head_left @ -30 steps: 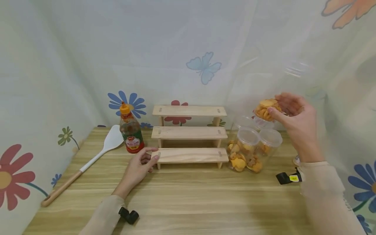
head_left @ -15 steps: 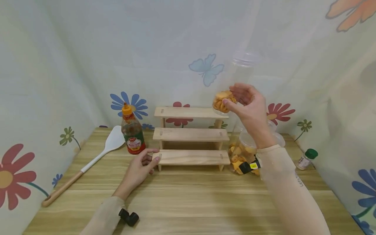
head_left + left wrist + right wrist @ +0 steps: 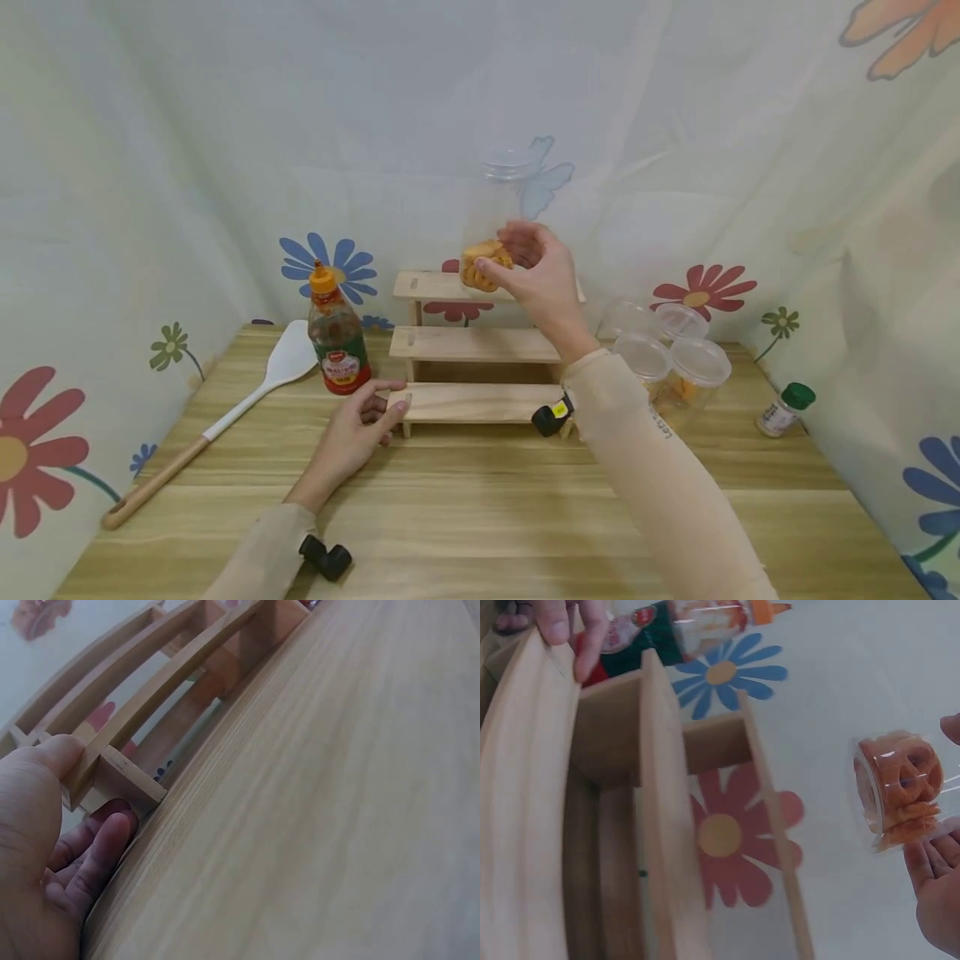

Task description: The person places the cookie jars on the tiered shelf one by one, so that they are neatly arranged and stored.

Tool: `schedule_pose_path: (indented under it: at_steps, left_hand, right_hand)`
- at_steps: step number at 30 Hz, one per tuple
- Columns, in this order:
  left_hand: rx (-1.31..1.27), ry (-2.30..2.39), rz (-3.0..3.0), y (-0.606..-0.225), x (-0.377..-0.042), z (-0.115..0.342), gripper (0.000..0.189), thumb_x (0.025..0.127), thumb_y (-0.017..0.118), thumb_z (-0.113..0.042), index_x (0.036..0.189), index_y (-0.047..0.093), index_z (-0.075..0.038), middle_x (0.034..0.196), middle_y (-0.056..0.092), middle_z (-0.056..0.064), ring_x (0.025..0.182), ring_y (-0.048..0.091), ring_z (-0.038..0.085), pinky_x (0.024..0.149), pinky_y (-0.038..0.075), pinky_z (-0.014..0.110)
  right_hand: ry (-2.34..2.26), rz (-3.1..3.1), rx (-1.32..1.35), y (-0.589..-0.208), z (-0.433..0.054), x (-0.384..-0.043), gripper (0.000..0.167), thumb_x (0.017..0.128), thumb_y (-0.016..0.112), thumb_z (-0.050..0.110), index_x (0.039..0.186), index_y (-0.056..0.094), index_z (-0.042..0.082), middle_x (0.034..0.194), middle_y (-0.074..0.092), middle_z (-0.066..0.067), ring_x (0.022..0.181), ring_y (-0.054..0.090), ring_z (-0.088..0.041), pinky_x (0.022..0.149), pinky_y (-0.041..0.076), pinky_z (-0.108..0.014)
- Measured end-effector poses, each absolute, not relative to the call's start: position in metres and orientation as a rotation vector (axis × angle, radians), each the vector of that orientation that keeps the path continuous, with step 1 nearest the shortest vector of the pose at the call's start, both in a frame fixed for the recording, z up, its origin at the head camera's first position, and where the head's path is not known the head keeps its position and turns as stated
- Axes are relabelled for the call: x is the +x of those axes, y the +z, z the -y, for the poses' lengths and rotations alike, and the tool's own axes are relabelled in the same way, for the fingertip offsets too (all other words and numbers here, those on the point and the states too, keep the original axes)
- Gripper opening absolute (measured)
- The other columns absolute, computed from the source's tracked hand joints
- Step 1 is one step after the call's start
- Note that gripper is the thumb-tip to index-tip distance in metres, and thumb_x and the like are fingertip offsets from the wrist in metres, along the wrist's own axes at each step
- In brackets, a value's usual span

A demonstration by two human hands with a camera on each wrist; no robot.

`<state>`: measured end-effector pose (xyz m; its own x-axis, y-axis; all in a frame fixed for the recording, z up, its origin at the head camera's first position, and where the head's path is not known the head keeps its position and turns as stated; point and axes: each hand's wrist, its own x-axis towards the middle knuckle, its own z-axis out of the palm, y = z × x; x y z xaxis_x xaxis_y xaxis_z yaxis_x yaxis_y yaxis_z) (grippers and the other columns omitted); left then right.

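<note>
A three-step wooden rack (image 3: 472, 342) stands on the table. My left hand (image 3: 352, 433) grips the left end of its lowest step; in the left wrist view the thumb (image 3: 61, 754) lies over the board and the fingers curl below. Up at the top step, my right hand (image 3: 546, 275) holds a tall clear plastic jar (image 3: 486, 265) with golden-brown snacks in its bottom. The jar is upright. In the right wrist view, a gap separates the jar's base (image 3: 870, 791) from the rack's top board (image 3: 776, 817). My right forearm hides part of the rack's right side.
Left of the rack stands a sauce bottle (image 3: 337, 346) with an orange cap, beside a white spatula (image 3: 288, 354) with a wooden handle. Several lidded clear jars (image 3: 701, 362) cluster at the right. Farther right is a green-capped shaker (image 3: 785, 410). A floral curtain (image 3: 420, 108) hangs behind.
My right hand has carried the jar leftward from above the jar cluster to the rack's top step. My left hand keeps its grip on the lowest step.
</note>
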<state>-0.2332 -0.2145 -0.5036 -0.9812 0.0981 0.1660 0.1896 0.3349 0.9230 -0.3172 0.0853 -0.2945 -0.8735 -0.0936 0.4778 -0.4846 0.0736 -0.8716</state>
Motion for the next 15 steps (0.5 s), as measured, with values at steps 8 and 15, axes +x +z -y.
schedule_pose_path:
  at_steps: [8,15]
  left_hand:
    - [-0.263,-1.741,2.505,-0.504,-0.23,0.218,0.038,0.109,0.075,-0.043,0.143,0.068,-0.028,0.097,0.073,0.013,0.075,0.072,0.026,0.067,0.065,0.036]
    - [-0.288,-1.736,2.5,-0.503,-0.232,0.215,0.038,0.109,0.075,-0.043,0.143,0.068,-0.028,0.095,0.073,0.011,0.075,0.072,0.027,0.067,0.064,0.036]
  right_hand:
    - [1.892,2.131,0.561,-0.32,-0.043,-0.333,0.066,0.095,0.093,0.019,0.15,0.059,0.005,0.145,0.068,-0.014,0.132,0.066,-0.022,0.119,0.052,-0.038]
    - [1.88,2.198,0.552,-0.331,-0.03,-0.336,0.07,0.096,0.093,0.025,0.154,0.057,0.008,0.149,0.066,-0.01,0.139,0.064,-0.021,0.121,0.05,-0.036]
